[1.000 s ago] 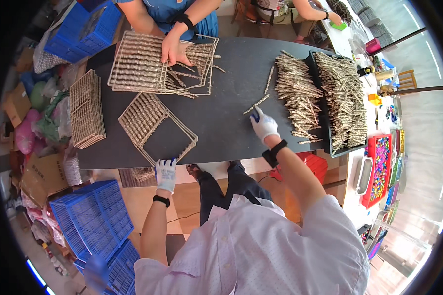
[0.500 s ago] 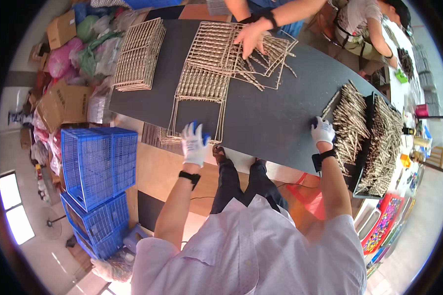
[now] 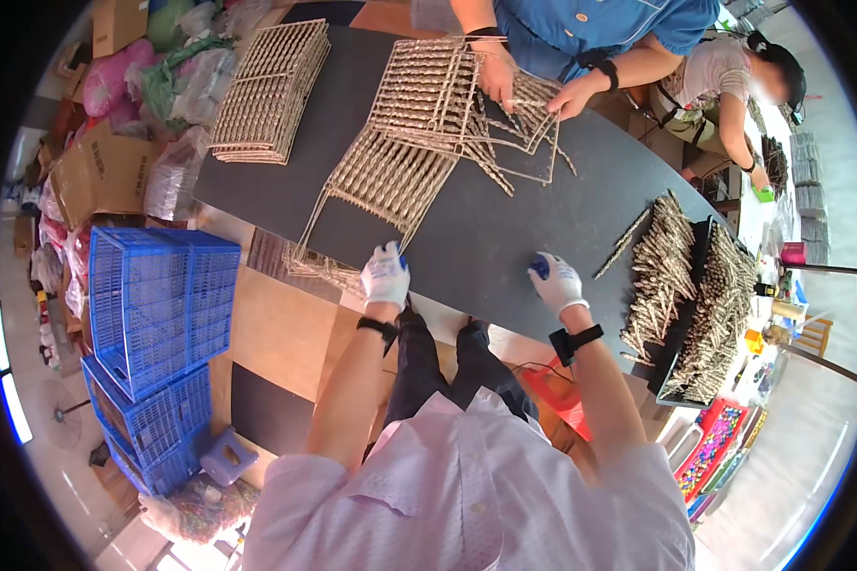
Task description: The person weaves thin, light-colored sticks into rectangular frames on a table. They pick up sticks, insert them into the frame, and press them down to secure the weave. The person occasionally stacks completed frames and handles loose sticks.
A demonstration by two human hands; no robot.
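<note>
Plainly, the head view puts the left hand [image 3: 385,276] just off the middle toward nine o'clock, in a white knit glove with blue on the fingertips, its fingers reaching upward at the near edge of a smooth, dark, curved table [image 3: 505,238]. It is right beside the near corner of a half-filled rack [image 3: 390,181], but whether it grips the thin frame or only touches it I cannot tell. This rack lies at eleven o'clock from the centre, slanted on the tabletop: a beige rectangle whose far half is lined with parallel, ropy, bumpy rods and whose near half is bare outline. Its far end lies under another rack [image 3: 424,86] at twelve o'clock, where a co-worker's hands [image 3: 578,93] work at its frame among scattered twisted sticks. The right hand [image 3: 555,283], gloved alike, is at three o'clock over the table, released, fingers loosely bent, with nothing visible in it. From that hand, one rough, knobbly stick [image 3: 622,245] lies apart at two o'clock; farther out at three o'clock spreads a bristling heap of sticks [image 3: 659,281], beside a long black tray [image 3: 678,344] piled with more. Toward eleven o'clock leans a neat stack of racks [image 3: 271,90], ribbed and brownish; at nine o'clock stand blue plastic lattice crates [image 3: 162,305].
</note>
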